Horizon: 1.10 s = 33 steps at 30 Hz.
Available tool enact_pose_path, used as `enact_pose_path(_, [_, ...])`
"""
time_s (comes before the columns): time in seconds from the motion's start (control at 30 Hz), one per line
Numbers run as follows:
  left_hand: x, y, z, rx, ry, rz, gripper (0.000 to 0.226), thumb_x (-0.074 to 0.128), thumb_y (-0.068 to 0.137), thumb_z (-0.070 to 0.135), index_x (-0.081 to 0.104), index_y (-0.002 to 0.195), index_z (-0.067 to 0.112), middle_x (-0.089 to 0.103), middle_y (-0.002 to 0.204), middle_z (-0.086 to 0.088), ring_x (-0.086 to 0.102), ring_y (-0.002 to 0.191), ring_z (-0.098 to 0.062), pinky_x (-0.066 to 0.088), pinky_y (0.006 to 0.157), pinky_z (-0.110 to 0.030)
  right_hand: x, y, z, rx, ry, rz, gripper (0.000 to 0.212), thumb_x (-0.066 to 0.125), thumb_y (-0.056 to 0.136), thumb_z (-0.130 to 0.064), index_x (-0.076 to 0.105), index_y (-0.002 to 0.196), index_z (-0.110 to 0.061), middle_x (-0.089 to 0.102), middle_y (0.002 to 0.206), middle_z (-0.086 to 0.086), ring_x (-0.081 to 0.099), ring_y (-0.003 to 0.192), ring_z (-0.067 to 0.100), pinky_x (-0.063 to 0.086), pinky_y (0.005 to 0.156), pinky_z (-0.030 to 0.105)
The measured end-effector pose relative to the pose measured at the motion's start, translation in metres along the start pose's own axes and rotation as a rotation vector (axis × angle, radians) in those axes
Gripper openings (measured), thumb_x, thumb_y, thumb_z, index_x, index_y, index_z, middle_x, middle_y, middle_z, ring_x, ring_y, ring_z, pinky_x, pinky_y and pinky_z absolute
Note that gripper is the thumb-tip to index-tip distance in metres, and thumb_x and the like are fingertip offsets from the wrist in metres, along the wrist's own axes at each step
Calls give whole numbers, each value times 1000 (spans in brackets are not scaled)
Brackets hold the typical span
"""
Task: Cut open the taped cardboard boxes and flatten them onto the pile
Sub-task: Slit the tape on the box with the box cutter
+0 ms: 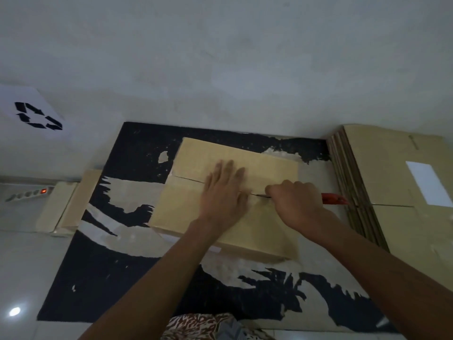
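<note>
flattened pile point(382, 168) close right of box point(196, 158), smaller box point(66, 202) at left, bare mat point(117, 278) in front

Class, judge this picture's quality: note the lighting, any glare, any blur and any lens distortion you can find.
Head view: dim, flat, greyish light; a small bright glare spot on the glossy floor at lower left; the right hand and red cutter look slightly soft; wide-angle bending shows in the forearms and the stacked cardboard pile at right.
</note>
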<state>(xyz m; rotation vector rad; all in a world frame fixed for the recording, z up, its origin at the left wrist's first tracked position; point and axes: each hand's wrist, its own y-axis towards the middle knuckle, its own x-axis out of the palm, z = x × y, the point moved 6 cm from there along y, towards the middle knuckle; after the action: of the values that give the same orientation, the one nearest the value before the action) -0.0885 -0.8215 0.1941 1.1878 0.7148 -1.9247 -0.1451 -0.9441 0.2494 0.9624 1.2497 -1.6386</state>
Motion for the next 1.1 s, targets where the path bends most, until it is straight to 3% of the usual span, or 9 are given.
enact_pose_path(0.1, [29,3,0,15,165,-43,62,11,101,54,3,158,31,-13,166,-1,-16,152,-23,-3,124,-47,5,-1,9,9,41,12,28,36,102,-17,56,119,-27,47,90,2,59,93,24,36,72,34])
enact_pose_path(0.2, [32,4,-5,25,195,-25,62,11,102,57,-2,158,33,-17,165,1,-17,152,-22,-4,124,-45,15,-7,28,31,40,11,25,37,102,-16,55,116,-26,33,74,-3,48,76,20,37,70,32])
enact_pose_path(0.37, [32,5,-3,37,218,-13,63,10,102,58,-3,158,34,-18,165,2,-19,151,-21,-7,123,-43,25,-19,51,41,45,1,24,37,102,-17,52,117,-28,29,71,-3,46,73,18,38,68,30])
enact_pose_path(0.63, [32,4,-3,25,212,-22,63,8,101,58,-7,157,35,-21,164,3,-22,150,-20,-7,123,-43,36,-33,77,55,49,30,17,35,106,-24,50,109,-28,40,74,-5,48,67,11,39,63,26])
enact_pose_path(0.83, [34,5,-1,36,231,-18,67,2,97,60,-6,158,32,-19,165,0,-20,151,-23,-7,123,-46,43,-38,67,85,7,79,25,34,103,-17,49,122,-25,30,68,-5,46,68,15,35,65,28])
enact_pose_path(0.93, [34,6,-2,40,226,-19,65,4,100,59,-4,158,31,-17,165,0,-20,151,-23,-8,123,-46,47,-38,68,115,43,99,27,35,102,-15,50,123,-23,38,73,-3,46,70,17,32,65,29])
enact_pose_path(1.03, [35,4,-6,48,218,-17,65,5,100,61,-5,158,32,-18,165,2,-20,151,-21,-10,122,-44,56,-37,79,115,189,104,17,38,105,-20,53,109,-27,50,78,-3,50,65,14,36,57,27])
enact_pose_path(1.1, [34,2,-6,63,211,-10,68,0,97,64,-5,158,33,-17,165,3,-20,151,-20,-10,122,-43,63,-40,84,132,292,119,12,42,105,-25,49,96,-29,55,76,-4,53,63,12,47,58,28])
